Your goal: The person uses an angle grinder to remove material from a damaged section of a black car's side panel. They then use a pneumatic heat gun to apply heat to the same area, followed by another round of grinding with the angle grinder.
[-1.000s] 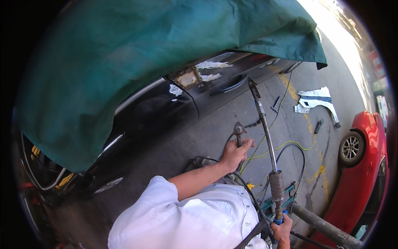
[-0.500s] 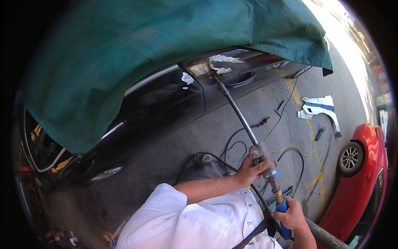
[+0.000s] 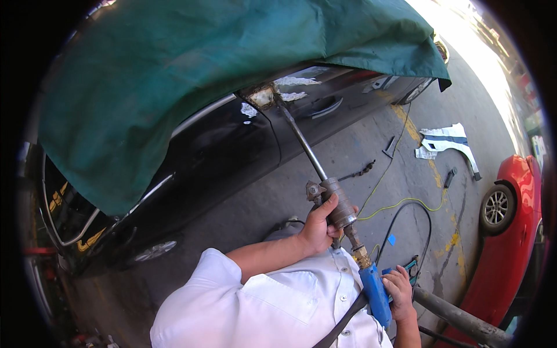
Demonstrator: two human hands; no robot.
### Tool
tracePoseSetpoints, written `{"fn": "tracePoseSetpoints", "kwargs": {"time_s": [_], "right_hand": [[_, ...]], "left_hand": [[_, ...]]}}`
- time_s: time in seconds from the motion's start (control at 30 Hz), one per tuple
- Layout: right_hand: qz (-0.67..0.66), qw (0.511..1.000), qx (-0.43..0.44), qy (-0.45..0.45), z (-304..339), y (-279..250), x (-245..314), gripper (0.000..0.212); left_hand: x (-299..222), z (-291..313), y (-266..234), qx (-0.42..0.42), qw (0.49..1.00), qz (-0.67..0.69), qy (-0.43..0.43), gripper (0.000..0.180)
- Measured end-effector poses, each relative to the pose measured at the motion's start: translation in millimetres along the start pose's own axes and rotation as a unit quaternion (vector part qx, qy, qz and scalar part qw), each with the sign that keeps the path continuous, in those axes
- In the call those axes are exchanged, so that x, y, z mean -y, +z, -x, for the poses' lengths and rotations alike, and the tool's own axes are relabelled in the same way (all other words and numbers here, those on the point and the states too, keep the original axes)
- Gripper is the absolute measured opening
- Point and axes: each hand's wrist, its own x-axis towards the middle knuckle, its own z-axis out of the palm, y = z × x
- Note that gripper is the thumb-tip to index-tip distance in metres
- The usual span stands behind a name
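A slide hammer runs from the damaged panel of a black car (image 3: 232, 139) back toward my body. Its far tip meets the car beside a bare, scraped metal patch (image 3: 262, 97); the exact contact is hard to see. My left hand (image 3: 319, 227) is wrapped around the heavy cylindrical sliding weight (image 3: 342, 211), thumb on top, next to a side knob. At the near end is a blue handle (image 3: 376, 296), joined to the steel rod (image 3: 306, 145) by a brass fitting. My right hand (image 3: 400, 293) holds the handle's right side with bent fingers; its palm is hidden.
A green cover (image 3: 220, 69) drapes over the car. On the floor lie a hammer (image 3: 390, 147), a chain (image 3: 364, 169), a white fender-like panel (image 3: 449, 142), and yellow and black hoses (image 3: 406, 201). A red car (image 3: 510, 243) stands at right, near a thick grey pole (image 3: 458, 316).
The weight and my left hand have moved up the rod, closer to the car. My right hand has shifted from wrapping over the handle to its right side. The whole view has shifted slightly.
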Motion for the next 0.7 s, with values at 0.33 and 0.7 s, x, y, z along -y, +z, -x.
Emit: {"fn": "tracePoseSetpoints", "kwargs": {"time_s": [0.33,0.7], "right_hand": [[-0.047,0.991,-0.12,0.023,25,8,-10,0.038],[-0.298,0.898,-0.158,0.282,22,-5,22,0.042]], "left_hand": [[29,-8,35,0.009,0.998,-0.067,-0.006,0.036],[30,-21,47,-0.003,0.996,-0.083,0.016,0.035]]}}
